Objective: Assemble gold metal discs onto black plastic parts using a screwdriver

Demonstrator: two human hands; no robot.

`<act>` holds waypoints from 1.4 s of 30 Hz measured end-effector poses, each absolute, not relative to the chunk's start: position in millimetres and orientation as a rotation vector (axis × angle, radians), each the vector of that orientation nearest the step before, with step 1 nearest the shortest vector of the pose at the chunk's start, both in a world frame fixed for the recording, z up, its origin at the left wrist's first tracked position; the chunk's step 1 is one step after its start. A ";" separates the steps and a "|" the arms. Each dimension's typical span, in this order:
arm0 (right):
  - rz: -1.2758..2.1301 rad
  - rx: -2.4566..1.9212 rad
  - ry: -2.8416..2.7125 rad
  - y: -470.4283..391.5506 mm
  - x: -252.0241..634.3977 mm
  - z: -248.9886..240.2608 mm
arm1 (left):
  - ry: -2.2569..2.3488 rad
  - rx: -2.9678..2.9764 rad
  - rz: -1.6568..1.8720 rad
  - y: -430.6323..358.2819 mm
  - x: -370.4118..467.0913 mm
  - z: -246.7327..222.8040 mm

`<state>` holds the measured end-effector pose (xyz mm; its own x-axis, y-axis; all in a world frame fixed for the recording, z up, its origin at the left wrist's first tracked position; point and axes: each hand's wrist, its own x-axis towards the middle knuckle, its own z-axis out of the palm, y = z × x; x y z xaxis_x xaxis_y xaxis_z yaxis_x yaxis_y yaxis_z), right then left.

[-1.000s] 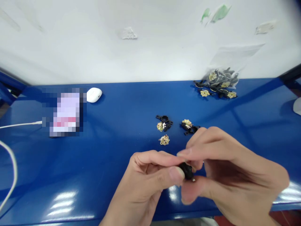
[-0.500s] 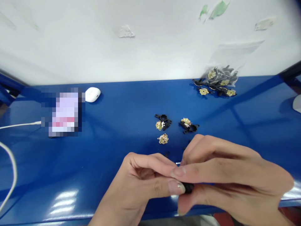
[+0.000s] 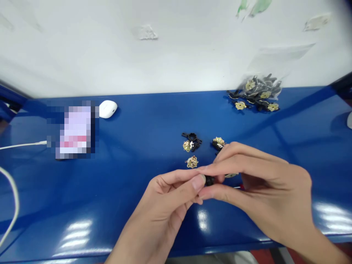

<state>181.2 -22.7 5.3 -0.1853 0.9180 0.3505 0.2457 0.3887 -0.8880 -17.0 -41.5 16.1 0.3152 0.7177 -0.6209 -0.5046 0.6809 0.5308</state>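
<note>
Low over the blue table, my left hand [image 3: 173, 198] pinches a small black plastic part [image 3: 209, 180] between thumb and fingers. My right hand [image 3: 255, 179] grips the same part from the other side, its fingertips touching those of the left. Most of the part is hidden by the fingers. Just beyond my hands lie a round brass-coloured plate [image 3: 192, 161], another such plate [image 3: 188, 146] against a black plastic bracket [image 3: 193, 137], and a third brass-coloured plate [image 3: 219, 141] over black pieces. Behind my right hand, another metal plate [image 3: 231, 175] shows in part.
A clear plastic bag [image 3: 264, 88] of black and brass-coloured parts leans on the white wall [image 3: 176, 58], with loose parts before it. To the left lie a blurred-out phone [image 3: 75, 128], a white earbud case [image 3: 108, 109] and a white cable [image 3: 13, 194]. The blue table [image 3: 137, 143] meets the wall.
Both hands have moved up and away from the table's front edge, with the black part still between their fingers. A metal plate now shows behind my right hand.
</note>
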 end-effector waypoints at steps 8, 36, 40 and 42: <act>0.835 -1.051 -1.697 -18.8 180.7 10.7 | 0.898 0.299 0.900 -42.1 -14.6 14.2; 0.971 -1.108 -1.567 -27.0 190.2 9.4 | 0.935 0.234 1.015 -51.8 -19.6 26.1; 0.938 -1.093 -1.556 -26.4 189.3 11.4 | 0.988 0.230 0.995 -50.2 -20.8 30.9; 0.919 -1.099 -1.558 -26.9 189.0 11.6 | 0.978 0.239 0.992 -48.8 -21.0 33.0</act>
<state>189.0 -26.9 11.6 -0.1092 0.9517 0.2870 0.2092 0.3043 -0.9293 -21.0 -48.8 33.0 0.1807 0.7917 -0.5836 -0.5943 0.5607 0.5766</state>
